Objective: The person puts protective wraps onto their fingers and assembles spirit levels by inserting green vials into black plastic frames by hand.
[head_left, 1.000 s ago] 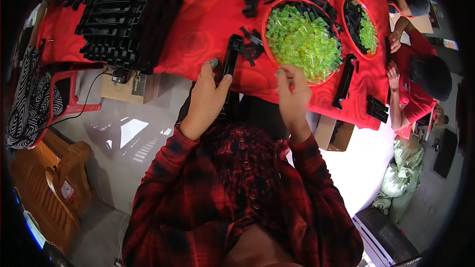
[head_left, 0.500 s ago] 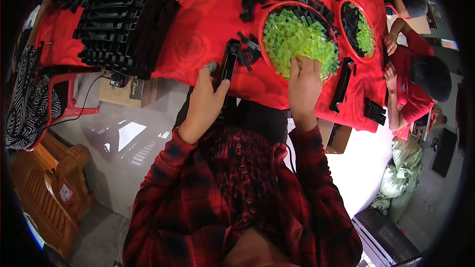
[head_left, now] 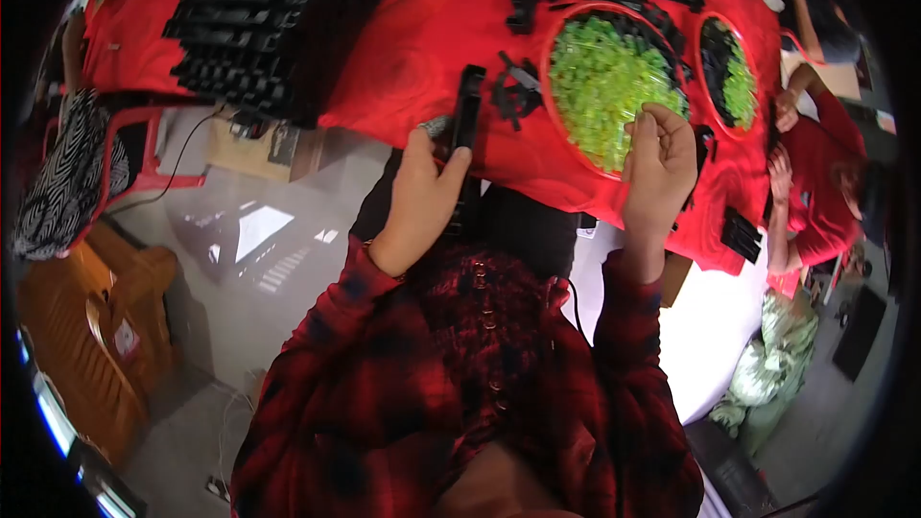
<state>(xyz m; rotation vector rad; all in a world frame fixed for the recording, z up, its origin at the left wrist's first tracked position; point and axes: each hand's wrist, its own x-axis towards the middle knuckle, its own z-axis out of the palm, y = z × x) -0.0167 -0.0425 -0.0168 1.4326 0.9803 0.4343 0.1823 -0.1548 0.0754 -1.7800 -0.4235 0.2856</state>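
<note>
My left hand (head_left: 422, 197) is closed around a long black plastic part (head_left: 467, 105) that stands out over the table's front edge. Something grey and textured (head_left: 435, 127) sits by its index fingertip. My right hand (head_left: 662, 163) is at the front right side of a red-rimmed basket (head_left: 547, 72), its thumb and fingers pinched together. Whatever lies between those fingertips is too small to make out. Small translucent yellow-green pieces (head_left: 609, 86) fill much of the basket, with black pieces behind them. Several short black pieces (head_left: 516, 91) lie between the long part and the basket.
A tall stack of black parts (head_left: 259, 29) stands on the red tablecloth (head_left: 398, 58) at the left. Another basket (head_left: 704, 67) holds black and green pieces. At the right table edge a co-worker in a red shirt (head_left: 830, 192) has both hands near the cloth.
My right hand has come up from the green pieces and moved right, fingers pinched. My left hand keeps hold of the black part. The whole view has shifted slightly.
</note>
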